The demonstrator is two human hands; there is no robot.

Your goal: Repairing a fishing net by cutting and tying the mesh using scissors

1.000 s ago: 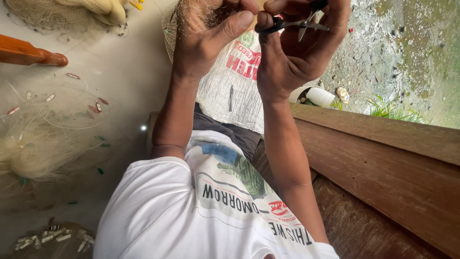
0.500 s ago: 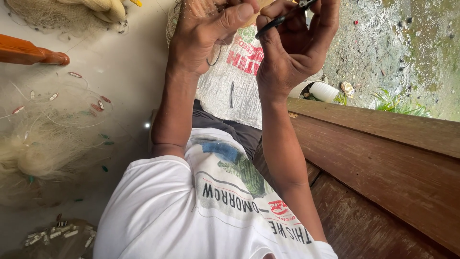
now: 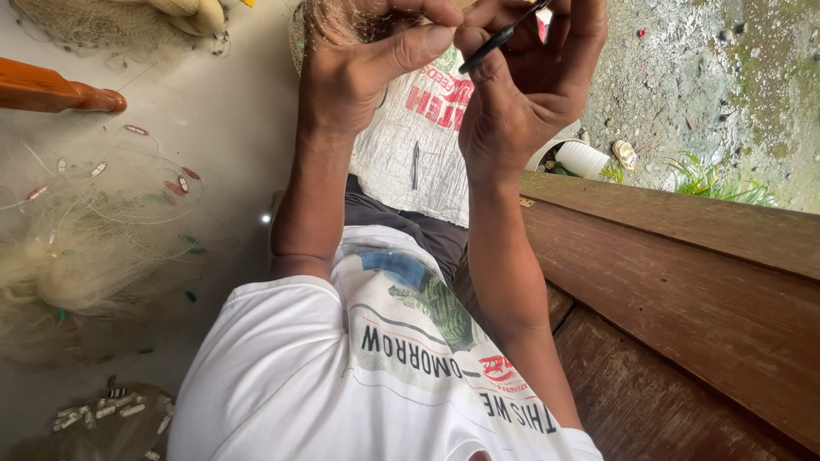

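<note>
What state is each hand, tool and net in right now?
left hand: raised, thumb pinching fine net strands.
right hand: raised, closed around black tool.
black tool: gripped, tip angled toward the left thumb; type unclear.
fishing net: heaped loose on the floor.
white cup: lying on its side.

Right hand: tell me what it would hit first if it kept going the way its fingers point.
The right hand points toward the left hand; their fingertips nearly touch over the fine net, so it would likely meet the left thumb first. Depth is uncertain.
</note>
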